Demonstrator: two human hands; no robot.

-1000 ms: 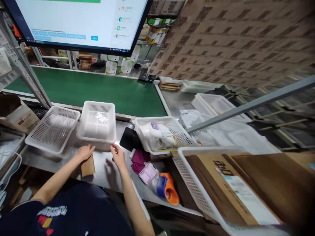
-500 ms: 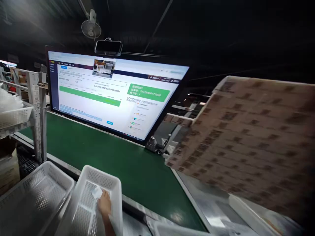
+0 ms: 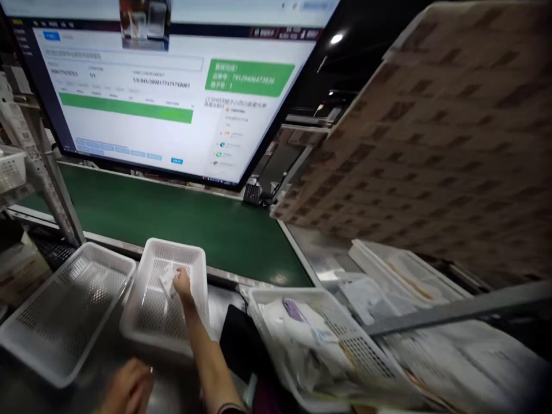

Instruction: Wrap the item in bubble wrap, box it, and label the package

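Observation:
My right hand (image 3: 183,284) reaches into a white perforated plastic basket (image 3: 199,259). Its fingers are closed on a small white packet (image 3: 169,277) with faint print, held low over the basket's mesh floor. Near the bottom edge of the view is my left hand (image 3: 128,386), outside the basket and on its near side. The fingers of that hand are curled in and blurred, and whatever they may hold is hidden. To the left stands a second white basket (image 3: 112,253), whose bare mesh floor shows.
A large monitor (image 3: 129,129) stands beyond the green belt (image 3: 241,241). At right, a white basket (image 3: 259,296) holds plastic-wrapped goods, below a slanted panel (image 3: 414,144) covered in printed labels. A grey metal bar (image 3: 466,307) crosses the lower right, and a metal post (image 3: 60,195) rises at left.
The view has tilted down and shifted, bringing my left hand and the right-hand goods basket into sight. My right hand stays in the same basket with the packet.

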